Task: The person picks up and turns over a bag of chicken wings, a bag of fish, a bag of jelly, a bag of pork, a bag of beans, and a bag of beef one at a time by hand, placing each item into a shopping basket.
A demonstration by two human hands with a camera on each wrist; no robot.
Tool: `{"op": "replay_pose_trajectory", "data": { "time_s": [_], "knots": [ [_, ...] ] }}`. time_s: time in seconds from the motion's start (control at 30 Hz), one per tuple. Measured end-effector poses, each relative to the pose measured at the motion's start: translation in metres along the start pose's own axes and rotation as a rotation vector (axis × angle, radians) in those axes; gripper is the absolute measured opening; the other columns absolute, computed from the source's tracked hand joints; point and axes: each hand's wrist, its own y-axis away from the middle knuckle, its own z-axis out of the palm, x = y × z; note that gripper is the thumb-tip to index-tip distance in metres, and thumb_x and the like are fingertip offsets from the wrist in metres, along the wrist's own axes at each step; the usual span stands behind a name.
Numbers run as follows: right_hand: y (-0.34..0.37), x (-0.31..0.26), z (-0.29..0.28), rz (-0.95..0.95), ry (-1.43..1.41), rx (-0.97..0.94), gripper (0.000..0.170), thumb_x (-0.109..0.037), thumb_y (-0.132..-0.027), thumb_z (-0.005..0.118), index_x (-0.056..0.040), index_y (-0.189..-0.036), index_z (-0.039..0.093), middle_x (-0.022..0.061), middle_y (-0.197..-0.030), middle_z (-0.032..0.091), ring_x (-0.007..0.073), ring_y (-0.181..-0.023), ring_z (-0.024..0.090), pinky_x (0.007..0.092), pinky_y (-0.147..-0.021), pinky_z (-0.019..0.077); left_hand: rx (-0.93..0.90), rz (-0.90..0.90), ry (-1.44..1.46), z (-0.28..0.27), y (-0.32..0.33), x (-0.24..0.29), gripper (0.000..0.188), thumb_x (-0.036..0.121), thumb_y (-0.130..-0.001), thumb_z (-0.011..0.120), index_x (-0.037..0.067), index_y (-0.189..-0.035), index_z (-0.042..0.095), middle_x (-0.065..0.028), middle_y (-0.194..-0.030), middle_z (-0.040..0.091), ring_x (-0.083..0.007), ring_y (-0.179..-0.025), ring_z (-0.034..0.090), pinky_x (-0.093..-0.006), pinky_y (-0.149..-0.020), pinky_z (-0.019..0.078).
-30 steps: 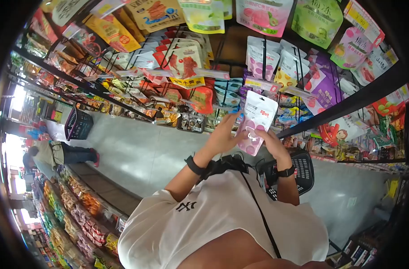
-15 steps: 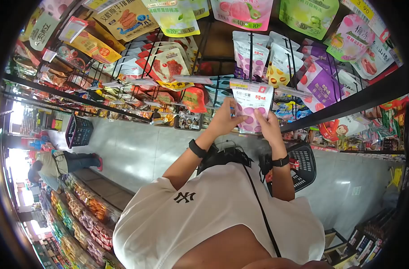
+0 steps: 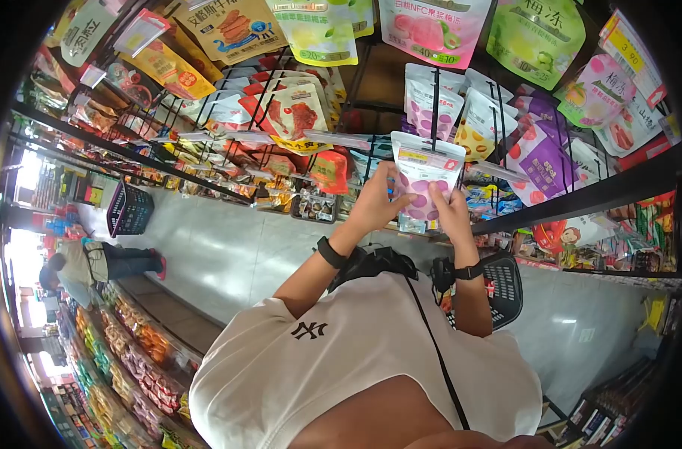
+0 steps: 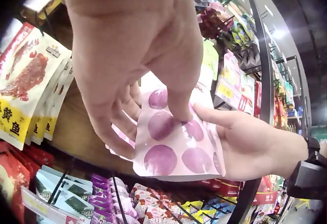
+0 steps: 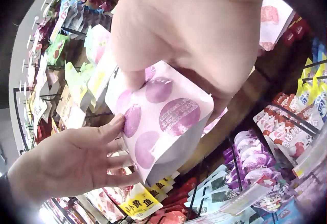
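Observation:
A white snack pouch with purple dots [image 3: 423, 178] is held between both hands in front of the shelf rack in the head view. My left hand [image 3: 372, 200] grips its left side, thumb on the dotted face and fingers behind. On the other side my right hand [image 3: 454, 217] pinches the pouch, thumb also on the front. In the left wrist view the pouch's dotted lower part [image 4: 171, 144] shows between both thumbs. The right wrist view has the dotted face [image 5: 158, 109] and its flat bottom edge, with the left hand [image 5: 76, 157] at its side.
Similar dotted pouches [image 3: 430, 105] hang on hooks just behind, beside yellow-dotted ones [image 3: 481, 123]. A black rack bar [image 3: 573, 196] runs at the right. A black basket [image 3: 503, 288] is by the right forearm. Another person [image 3: 94, 262] and a basket [image 3: 130, 209] are at the left.
The pouch has moved up toward the hanging pouches from one second ago, with both hands holding it throughout. Since half a second ago it has tilted slightly, and the head view has shifted.

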Motion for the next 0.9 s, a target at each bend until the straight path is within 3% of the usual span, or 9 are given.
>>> {"op": "replay_pose_trajectory", "data": {
  "time_s": [0.2,0.5,0.8,0.9],
  "knots": [
    [0.002,0.003,0.000,0.026,-0.018,0.029,0.037,-0.036,-0.104,0.068,-0.0010,-0.115,0.072,0.0010,-0.094,0.071,0.0060,-0.071,0.064,0.0235,-0.057,0.0546,0.026,0.109,-0.071,0.004,0.001,-0.009,0.061,0.020,-0.083,0.090,0.001,-0.123,0.048,-0.0092,-0.105,0.060,-0.0206,-0.088,0.066,-0.0351,-0.071,0.0566],
    [0.001,-0.007,0.001,0.028,0.023,0.077,0.042,-0.040,-0.103,0.068,0.0000,-0.114,0.073,0.0014,-0.094,0.072,0.0055,-0.074,0.063,0.0233,-0.055,0.0517,0.018,0.080,-0.118,0.001,-0.005,0.000,0.063,0.025,-0.083,0.090,0.002,-0.124,0.049,-0.0105,-0.104,0.062,-0.0208,-0.086,0.067,-0.0356,-0.070,0.0561],
    [-0.007,-0.012,0.004,0.036,0.092,0.130,0.042,-0.037,-0.103,0.068,0.0032,-0.112,0.073,0.0010,-0.086,0.071,0.0070,-0.075,0.059,0.0263,-0.069,0.0484,0.056,0.094,-0.090,0.005,-0.011,-0.006,0.061,0.026,-0.085,0.088,-0.001,-0.125,0.050,-0.0109,-0.101,0.065,-0.0217,-0.086,0.069,-0.0353,-0.071,0.0569],
    [-0.025,0.000,0.001,0.051,0.126,0.134,0.041,-0.037,-0.103,0.068,0.0031,-0.112,0.073,0.0025,-0.090,0.073,0.0065,-0.075,0.060,0.0263,-0.068,0.0488,0.069,0.121,-0.110,0.005,-0.024,-0.011,0.061,0.026,-0.086,0.087,-0.002,-0.126,0.050,-0.0134,-0.104,0.068,-0.0238,-0.087,0.071,-0.0366,-0.072,0.0577]
  ]
}}
